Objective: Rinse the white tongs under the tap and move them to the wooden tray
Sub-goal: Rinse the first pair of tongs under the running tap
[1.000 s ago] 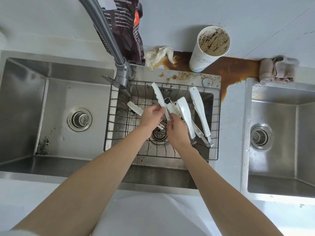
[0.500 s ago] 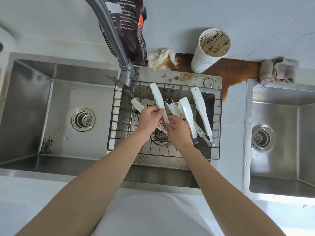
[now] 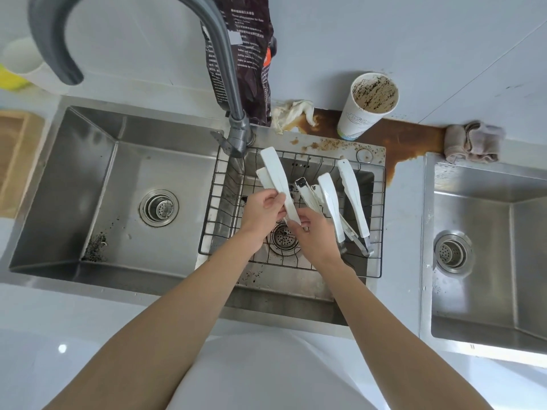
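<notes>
One pair of white tongs (image 3: 278,184), held tilted above the wire basket (image 3: 381,220) in the middle sink basin, far end up toward the base of the grey tap (image 3: 236,134). Gripped round the middle by the left hand (image 3: 262,213), pinched at the near end by the right hand (image 3: 313,235). Just to the right, other white tongs (image 3: 353,196) lying in the basket. Far left on the counter, well apart, the wooden tray (image 3: 14,155). Behind the sink, a stained paper cup (image 3: 367,108) on a brown spill (image 3: 408,137).

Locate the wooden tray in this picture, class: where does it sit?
In the head view the wooden tray sits at the far left edge, just left of the large sink basin, and is partly cut off by the frame.
</notes>
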A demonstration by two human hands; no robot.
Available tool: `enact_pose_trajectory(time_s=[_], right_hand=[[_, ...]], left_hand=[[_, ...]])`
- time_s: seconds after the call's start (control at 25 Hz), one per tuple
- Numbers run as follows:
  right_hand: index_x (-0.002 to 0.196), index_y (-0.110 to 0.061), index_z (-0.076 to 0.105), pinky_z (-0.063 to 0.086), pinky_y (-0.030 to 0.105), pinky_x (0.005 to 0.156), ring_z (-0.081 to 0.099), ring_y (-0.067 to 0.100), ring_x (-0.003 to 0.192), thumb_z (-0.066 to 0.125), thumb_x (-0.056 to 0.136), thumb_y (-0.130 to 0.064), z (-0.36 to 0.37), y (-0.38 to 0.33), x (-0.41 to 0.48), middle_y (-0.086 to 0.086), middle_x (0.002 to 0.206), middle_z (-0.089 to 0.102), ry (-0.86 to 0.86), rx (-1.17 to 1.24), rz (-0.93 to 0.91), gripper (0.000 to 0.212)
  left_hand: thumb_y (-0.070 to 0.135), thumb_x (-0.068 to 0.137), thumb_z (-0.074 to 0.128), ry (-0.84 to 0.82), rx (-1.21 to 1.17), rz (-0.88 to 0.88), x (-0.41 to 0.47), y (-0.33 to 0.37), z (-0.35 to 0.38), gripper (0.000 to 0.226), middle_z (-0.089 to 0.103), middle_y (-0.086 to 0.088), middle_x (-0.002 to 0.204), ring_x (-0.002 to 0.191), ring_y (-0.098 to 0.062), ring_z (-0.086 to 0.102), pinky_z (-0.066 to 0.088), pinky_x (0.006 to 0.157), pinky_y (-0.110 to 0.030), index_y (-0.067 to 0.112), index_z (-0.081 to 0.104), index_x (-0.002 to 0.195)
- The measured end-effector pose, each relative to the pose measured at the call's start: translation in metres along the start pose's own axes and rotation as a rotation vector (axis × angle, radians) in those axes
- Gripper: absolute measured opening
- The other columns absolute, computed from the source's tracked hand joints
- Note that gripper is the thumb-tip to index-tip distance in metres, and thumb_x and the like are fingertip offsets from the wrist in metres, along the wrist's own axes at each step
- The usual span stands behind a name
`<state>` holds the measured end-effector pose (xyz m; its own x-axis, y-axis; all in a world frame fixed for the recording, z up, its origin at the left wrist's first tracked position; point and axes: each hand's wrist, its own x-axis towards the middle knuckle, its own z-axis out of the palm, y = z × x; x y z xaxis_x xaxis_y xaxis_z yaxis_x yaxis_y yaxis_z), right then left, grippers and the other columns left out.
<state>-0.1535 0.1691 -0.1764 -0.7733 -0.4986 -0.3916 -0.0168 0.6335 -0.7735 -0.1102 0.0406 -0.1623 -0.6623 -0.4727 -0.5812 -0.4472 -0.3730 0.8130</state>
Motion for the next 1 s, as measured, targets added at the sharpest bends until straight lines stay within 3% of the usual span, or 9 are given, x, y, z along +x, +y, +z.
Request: enact_pose_trajectory(time_s=[0.2, 0.28, 0.44, 0.64, 0.84, 1.0], right_hand=[[0.108, -0.019, 0.068, 0.046, 0.022, 0.083, 0.062, 0.001, 0.089, 0.061, 0.097, -0.026, -0.009, -0.006, -0.022, -0.014, 0.098, 0.070, -0.050, 0.054, -0.012, 0.015], [0.104, -0.024, 0.066, 0.048, 0.025, 0.080, 0.061, 0.000, 0.082, 0.059, 0.098, -0.028, -0.013, -0.009, -0.032, -0.016, 0.093, 0.067, -0.089, 0.115, 0.004, 0.010], [0.098, -0.027, 0.065, 0.054, 0.038, 0.088, 0.062, 0.012, 0.083, 0.059, 0.098, -0.029, -0.017, -0.017, -0.050, -0.007, 0.092, 0.070, -0.105, 0.194, -0.023, 0.006], [0.091, -0.027, 0.067, 0.057, 0.054, 0.074, 0.068, 0.039, 0.081, 0.061, 0.098, -0.028, -0.017, -0.025, -0.071, 0.011, 0.086, 0.072, -0.107, 0.262, -0.078, 0.009], [0.099, -0.016, 0.070, 0.058, 0.044, 0.074, 0.061, 0.012, 0.063, 0.061, 0.097, -0.030, -0.017, -0.029, -0.083, -0.003, 0.079, 0.070, -0.100, 0.251, -0.122, 0.017], [0.100, -0.015, 0.070, 0.057, 0.038, 0.069, 0.062, 0.016, 0.065, 0.061, 0.098, -0.029, -0.011, -0.046, -0.092, 0.008, 0.081, 0.072, -0.122, 0.273, -0.185, 0.017]], left_hand=[[0.006, 0.098, 0.055, -0.008, -0.065, 0.044, -0.028, 0.009, -0.005, 0.012, 0.071, -0.011, 0.099, 0.092, -0.020, 0.072, 0.059, 0.077, -0.023, 0.010, 0.066, 0.099], [0.007, 0.097, 0.056, -0.014, -0.086, 0.054, -0.039, 0.010, -0.008, 0.012, 0.072, -0.010, 0.099, 0.092, -0.019, 0.071, 0.058, 0.076, -0.022, 0.012, 0.067, 0.099], [0.011, 0.097, 0.058, -0.016, -0.147, 0.070, -0.060, 0.010, -0.014, 0.011, 0.072, -0.009, 0.100, 0.095, -0.020, 0.072, 0.058, 0.078, -0.023, 0.013, 0.067, 0.102], [0.022, 0.096, 0.061, 0.093, -0.244, 0.098, -0.080, 0.009, -0.031, 0.018, 0.076, -0.007, 0.099, 0.089, -0.018, 0.074, 0.060, 0.079, -0.027, 0.011, 0.068, 0.108], [0.016, 0.094, 0.063, 0.332, -0.301, 0.067, -0.094, -0.005, -0.053, 0.011, 0.072, -0.004, 0.098, 0.083, -0.014, 0.071, 0.058, 0.079, -0.028, 0.016, 0.067, 0.104], [0.020, 0.095, 0.062, 0.354, -0.277, 0.028, -0.104, -0.013, -0.059, 0.026, 0.067, -0.004, 0.108, 0.094, -0.014, 0.067, 0.054, 0.084, -0.027, 0.013, 0.058, 0.121]])
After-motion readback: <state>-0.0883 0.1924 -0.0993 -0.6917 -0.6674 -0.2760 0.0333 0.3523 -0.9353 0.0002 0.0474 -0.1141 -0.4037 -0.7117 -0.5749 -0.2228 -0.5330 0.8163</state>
